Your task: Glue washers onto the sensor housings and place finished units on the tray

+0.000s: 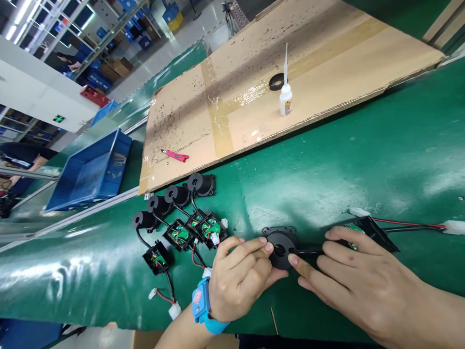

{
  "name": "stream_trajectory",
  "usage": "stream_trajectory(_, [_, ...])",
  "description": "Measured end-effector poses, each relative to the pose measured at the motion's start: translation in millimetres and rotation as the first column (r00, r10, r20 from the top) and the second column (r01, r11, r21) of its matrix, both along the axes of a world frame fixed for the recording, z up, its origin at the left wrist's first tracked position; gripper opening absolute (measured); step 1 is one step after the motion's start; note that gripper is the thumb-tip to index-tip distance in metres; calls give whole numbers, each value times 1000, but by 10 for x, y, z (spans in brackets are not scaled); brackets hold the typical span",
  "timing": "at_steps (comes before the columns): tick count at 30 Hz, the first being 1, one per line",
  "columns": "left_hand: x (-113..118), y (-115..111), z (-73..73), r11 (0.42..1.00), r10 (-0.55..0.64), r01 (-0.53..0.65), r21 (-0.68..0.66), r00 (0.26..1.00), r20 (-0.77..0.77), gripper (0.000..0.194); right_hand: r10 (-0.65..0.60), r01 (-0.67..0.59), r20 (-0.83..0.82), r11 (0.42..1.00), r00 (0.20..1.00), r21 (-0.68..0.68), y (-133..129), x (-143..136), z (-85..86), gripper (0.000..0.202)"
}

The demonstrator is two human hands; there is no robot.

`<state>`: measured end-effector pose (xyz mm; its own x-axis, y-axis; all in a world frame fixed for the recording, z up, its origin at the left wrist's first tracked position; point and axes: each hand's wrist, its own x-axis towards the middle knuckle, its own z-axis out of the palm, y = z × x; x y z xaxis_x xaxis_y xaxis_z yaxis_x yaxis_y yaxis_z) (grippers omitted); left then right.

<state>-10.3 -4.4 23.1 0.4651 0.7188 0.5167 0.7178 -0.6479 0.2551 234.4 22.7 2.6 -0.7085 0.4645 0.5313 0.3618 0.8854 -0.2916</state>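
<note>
A round black housing [281, 242] with a hole in its middle stands on the green table [254, 194]. My left hand [243, 274], with a blue wrist strap [203, 303], grips its left edge between thumb and fingers. A black cable [308, 252] runs from the housing toward the right. My right hand [348, 276] has its index fingertip against the housing beside the cable, its other fingers around the cable. Partly hidden behind that hand is an open black box [374, 232] with a green circuit board, its red and black wires leading to a white connector [454, 227].
Several black cylinders [176, 195] wired to open boxes with boards [179, 234] stand left of my hands. Beyond lies a cardboard sheet [247, 116] bearing a white bottle [286, 100], black ring [276, 82] and red cutter [176, 155]. Blue bin [90, 169] far left; a person's arm [36, 162] behind.
</note>
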Motion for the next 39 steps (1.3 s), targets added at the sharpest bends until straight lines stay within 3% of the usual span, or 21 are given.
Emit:
stream_trajectory(6, [-23, 19, 0, 999, 4, -4, 51, 1000, 7, 20, 25, -25, -2, 1000, 1000, 0, 22, 6, 14, 28])
stream_trajectory(9, [-74, 35, 4, 996, 11, -13, 87, 1000, 26, 31, 43, -43, 24, 999, 999, 2, 28, 19, 4, 30])
stream_trajectory(11, [-106, 40, 15, 997, 68, -71, 20, 991, 113, 31, 37, -38, 30, 999, 999, 9, 33, 23, 11, 29])
stream_trajectory(13, [-133, 42, 25, 981, 174, -149, -128, 961, 215, 19, 31, -31, 24, 999, 999, 18, 39, 23, 32, 27])
stream_trajectory(16, [-163, 41, 28, 896, 314, -177, -407, 901, 300, 10, 34, -35, 36, 999, 999, 25, 48, 25, 64, 26])
stream_trajectory(19, [-167, 35, 11, 771, 351, -51, -635, 865, 358, 16, 45, -47, 56, 998, 997, 29, 40, 34, 56, 26])
stream_trajectory(23, [-133, 27, -25, 612, 366, 109, -783, 839, 403, 17, 19, -19, 81, 1000, 997, -10, -12, 58, -27, 27])
stream_trajectory(27, [-96, 43, -62, 466, 410, 248, -849, 790, 455, 21, 14, -4, 105, 996, 994, -90, -62, 99, -101, 29])
stream_trajectory(31, [-78, 75, -103, 362, 460, 363, -859, 731, 503, 26, 14, -3, 109, 995, 994, -96, -54, 99, -90, 27])
stream_trajectory(34, [-72, 93, -122, 321, 497, 448, -835, 671, 551, 29, 25, -20, 102, 999, 994, -50, -14, 64, -34, 24])
stream_trajectory(39, [-72, 101, -128, 285, 498, 479, -830, 666, 555, 28, 46, -47, 95, 999, 994, 1, 51, 32, 55, 20])
